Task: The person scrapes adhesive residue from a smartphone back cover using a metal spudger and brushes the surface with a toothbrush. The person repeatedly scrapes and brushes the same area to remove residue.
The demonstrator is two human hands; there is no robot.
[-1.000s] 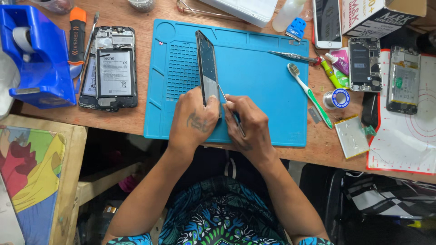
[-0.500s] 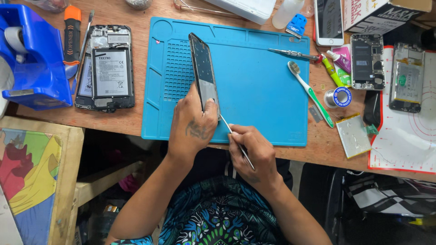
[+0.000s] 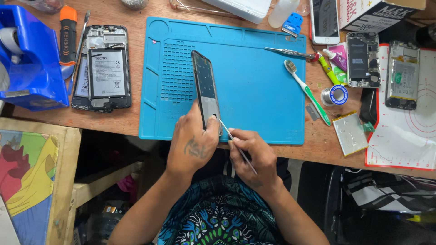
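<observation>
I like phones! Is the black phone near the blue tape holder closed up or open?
Open. The black phone lies on the wooden table with no back cover; its battery shows.

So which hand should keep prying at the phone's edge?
Likely the right hand: it holds the thin tool, tip at the phone edge, while the left hand grips the phone upright.

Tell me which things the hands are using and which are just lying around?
In use:
left hand
phone frame, held on edge
right hand
thin metal tool, tip at the frame
blue mat

Lying about:
opened phone
toothbrush
screwdriver
tape dispenser
</observation>
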